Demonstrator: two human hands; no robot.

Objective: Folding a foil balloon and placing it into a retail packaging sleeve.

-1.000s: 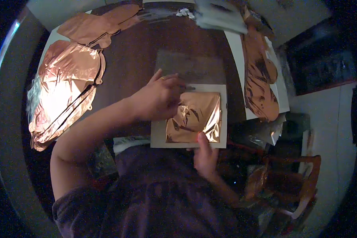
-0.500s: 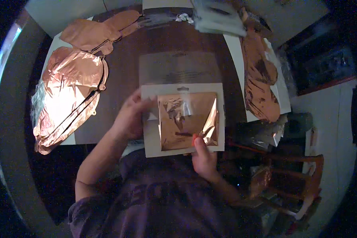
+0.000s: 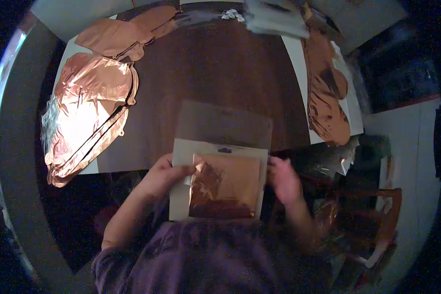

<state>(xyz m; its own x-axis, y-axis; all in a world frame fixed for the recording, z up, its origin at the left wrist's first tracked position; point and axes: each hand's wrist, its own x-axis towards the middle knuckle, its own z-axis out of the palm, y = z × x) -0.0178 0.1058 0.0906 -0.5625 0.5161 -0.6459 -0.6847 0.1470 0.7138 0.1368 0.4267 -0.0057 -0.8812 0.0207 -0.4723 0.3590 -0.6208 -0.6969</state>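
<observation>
A white card with a hang hole carries a folded copper-coloured foil balloon (image 3: 225,183), close in front of my body. A clear plastic sleeve (image 3: 225,120) stretches past the card's far edge. My left hand (image 3: 162,177) grips the left edge of the card, its thumb lying over the front next to the foil. At the right edge, my right hand (image 3: 285,182) is smeared by motion. Its fingers are close to the card, but I cannot tell whether they touch it.
Flat copper foil balloons (image 3: 90,112) lie on white sheets along the left of the dark table (image 3: 220,68); more foil balloons (image 3: 326,93) lie on the right. Small white pieces (image 3: 232,15) and clear plastic bags (image 3: 277,19) sit at the far edge. A wooden chair (image 3: 389,215) stands right.
The packet has come nearer my body and tilted. My right hand has left its front lower edge for the right side; an orange bit by that thumb no longer shows.
</observation>
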